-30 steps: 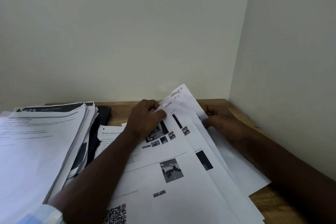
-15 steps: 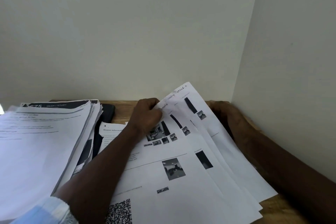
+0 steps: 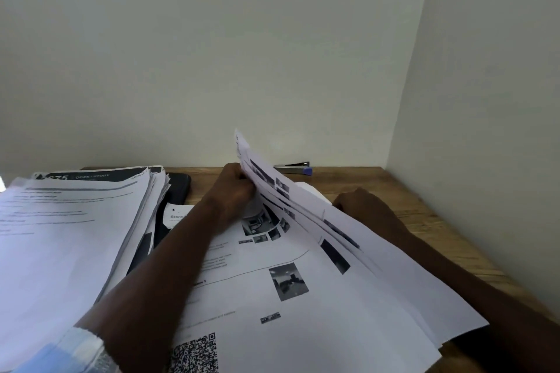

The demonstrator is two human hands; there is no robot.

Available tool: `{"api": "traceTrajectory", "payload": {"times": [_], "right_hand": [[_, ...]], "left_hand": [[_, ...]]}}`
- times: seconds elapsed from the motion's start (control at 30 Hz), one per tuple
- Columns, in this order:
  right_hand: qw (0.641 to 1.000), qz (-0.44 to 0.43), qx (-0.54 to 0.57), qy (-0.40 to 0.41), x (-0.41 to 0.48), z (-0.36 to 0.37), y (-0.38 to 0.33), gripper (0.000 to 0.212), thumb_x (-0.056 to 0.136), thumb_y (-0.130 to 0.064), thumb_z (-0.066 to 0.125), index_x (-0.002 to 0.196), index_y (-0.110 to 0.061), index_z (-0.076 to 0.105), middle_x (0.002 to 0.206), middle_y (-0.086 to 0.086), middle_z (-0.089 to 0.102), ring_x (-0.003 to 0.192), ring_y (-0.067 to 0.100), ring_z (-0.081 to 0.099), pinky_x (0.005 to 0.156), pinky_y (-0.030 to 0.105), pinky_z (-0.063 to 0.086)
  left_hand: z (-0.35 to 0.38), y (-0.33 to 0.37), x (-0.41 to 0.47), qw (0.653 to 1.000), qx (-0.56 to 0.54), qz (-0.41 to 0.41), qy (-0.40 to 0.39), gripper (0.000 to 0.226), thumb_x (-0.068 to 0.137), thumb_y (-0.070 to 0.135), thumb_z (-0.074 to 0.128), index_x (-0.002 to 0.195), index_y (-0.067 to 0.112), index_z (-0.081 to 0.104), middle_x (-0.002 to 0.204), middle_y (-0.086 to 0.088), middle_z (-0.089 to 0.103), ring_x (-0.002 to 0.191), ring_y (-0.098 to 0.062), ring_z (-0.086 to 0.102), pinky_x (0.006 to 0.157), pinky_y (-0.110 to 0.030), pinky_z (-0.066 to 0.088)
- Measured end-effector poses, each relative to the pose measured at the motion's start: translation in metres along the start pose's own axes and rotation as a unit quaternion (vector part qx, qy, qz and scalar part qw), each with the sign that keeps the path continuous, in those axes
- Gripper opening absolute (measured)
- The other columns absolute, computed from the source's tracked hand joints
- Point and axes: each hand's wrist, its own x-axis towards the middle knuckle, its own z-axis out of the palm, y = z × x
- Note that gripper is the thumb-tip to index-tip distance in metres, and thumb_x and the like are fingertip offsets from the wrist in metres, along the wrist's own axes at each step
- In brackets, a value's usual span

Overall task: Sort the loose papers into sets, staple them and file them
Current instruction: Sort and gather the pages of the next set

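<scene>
A fanned set of printed sheets [image 3: 303,306] with small photos and a QR code lies on the wooden desk [image 3: 424,221]. My left hand [image 3: 233,191] grips the far corner of its upper sheets [image 3: 378,254] and holds them raised and tilted. My right hand [image 3: 366,206] is on the desk behind the raised sheets, which hide its fingers. A silver stapler [image 3: 292,169] with a blue end lies at the back edge of the desk, past both hands.
A tall stack of papers [image 3: 69,236] fills the left side. A black flat object [image 3: 178,188] lies between that stack and my left arm. Walls close in behind the desk and on the right [image 3: 485,130].
My left hand has lifted the upper sheets' corner higher, so they now stand steeply. The stapler behind them has come into sight. My right hand has moved right, behind the sheets.
</scene>
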Motion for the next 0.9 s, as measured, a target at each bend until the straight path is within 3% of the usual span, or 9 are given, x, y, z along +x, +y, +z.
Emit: {"api": "traceTrajectory", "payload": {"times": [0.1,0.17,0.3,0.43,0.5,0.57,0.67,0.77,0.9], "right_hand": [[0.999,0.022,0.032,-0.007,-0.009,-0.003,-0.001,0.037,0.094,-0.028,0.069,0.125,-0.013,0.058,0.131,0.014,0.057,0.115,0.028,0.057,0.093,0.036,0.049],[1.0,0.022,0.014,0.0,-0.021,-0.007,-0.003,0.04,0.096,-0.032,0.068,0.126,-0.011,0.052,0.13,0.015,0.051,0.123,0.031,0.051,0.09,0.034,0.045],[0.998,0.018,0.049,-0.02,-0.025,-0.012,-0.002,0.038,0.099,-0.024,0.064,0.077,-0.017,0.034,0.083,-0.002,0.043,0.094,0.021,0.051,0.07,0.027,0.037],[0.988,0.018,0.156,-0.015,-0.026,-0.013,0.0,0.018,0.095,-0.028,0.07,0.108,-0.018,0.062,0.108,0.003,0.066,0.097,0.019,0.061,0.084,0.034,0.052],[0.969,0.004,0.247,0.009,-0.025,-0.01,0.008,0.017,0.086,-0.029,0.079,0.1,-0.022,0.073,0.104,-0.002,0.073,0.097,0.015,0.067,0.086,0.036,0.057],[0.931,-0.019,0.363,0.025,-0.026,-0.011,0.014,0.013,0.077,-0.024,0.087,0.081,-0.024,0.075,0.083,-0.007,0.074,0.079,0.007,0.069,0.067,0.029,0.056],[0.861,-0.021,0.508,0.01,-0.026,-0.018,0.022,0.026,0.077,0.004,0.081,0.09,-0.014,0.067,0.082,0.004,0.072,0.067,0.014,0.065,0.06,0.028,0.052],[0.836,-0.017,0.549,-0.01,-0.022,-0.02,0.027,0.032,0.078,0.017,0.069,0.092,-0.01,0.061,0.086,0.013,0.071,0.069,0.022,0.061,0.062,0.032,0.05],[0.825,-0.054,0.562,-0.033,-0.023,-0.017,0.026,0.029,0.07,0.008,0.077,0.09,-0.008,0.064,0.08,0.006,0.073,0.064,0.014,0.065,0.056,0.025,0.053]], "left_hand": [[0.0,-0.003,0.002,1.0,-0.005,0.009,0.002,0.038,0.091,-0.02,0.045,0.076,0.005,0.071,0.072,-0.003,0.074,0.076,-0.027,0.066,0.06,-0.023,0.053],[0.0,-0.003,0.002,1.0,0.003,0.004,0.004,0.032,0.092,-0.017,0.047,0.092,-0.002,0.075,0.087,-0.013,0.076,0.083,-0.028,0.068,0.056,-0.018,0.05],[0.001,-0.004,0.001,1.0,0.019,0.008,0.008,0.037,0.093,-0.016,0.046,0.097,0.002,0.078,0.089,-0.004,0.076,0.081,-0.013,0.069,0.057,-0.012,0.052],[0.001,-0.007,0.001,0.997,0.068,0.029,0.022,0.038,0.091,-0.015,0.046,0.094,0.004,0.079,0.092,-0.007,0.077,0.087,-0.016,0.071,0.07,-0.026,0.059],[0.001,-0.008,0.001,0.994,0.093,0.04,0.037,0.039,0.087,-0.014,0.046,0.092,0.005,0.08,0.089,-0.007,0.078,0.084,-0.016,0.071,0.073,-0.03,0.058],[0.001,-0.005,-0.001,0.988,0.133,0.058,0.044,0.032,0.083,-0.008,0.048,0.088,0.002,0.079,0.084,-0.01,0.077,0.074,-0.015,0.067,0.067,-0.029,0.056],[0.002,0.002,-0.005,0.975,0.205,0.066,0.062,0.016,0.079,0.001,0.053,0.074,0.003,0.068,0.08,-0.015,0.073,0.067,-0.022,0.062,0.057,-0.027,0.045],[0.005,0.004,-0.005,0.965,0.239,0.073,0.075,0.021,0.082,-0.002,0.055,0.07,0.014,0.062,0.085,-0.016,0.074,0.085,-0.038,0.067,0.064,-0.032,0.043],[0.005,0.002,-0.004,0.961,0.263,0.06,0.068,0.02,0.08,0.006,0.055,0.063,0.017,0.052,0.062,0.007,0.058,0.079,-0.037,0.062,0.053,-0.027,0.034]]}}
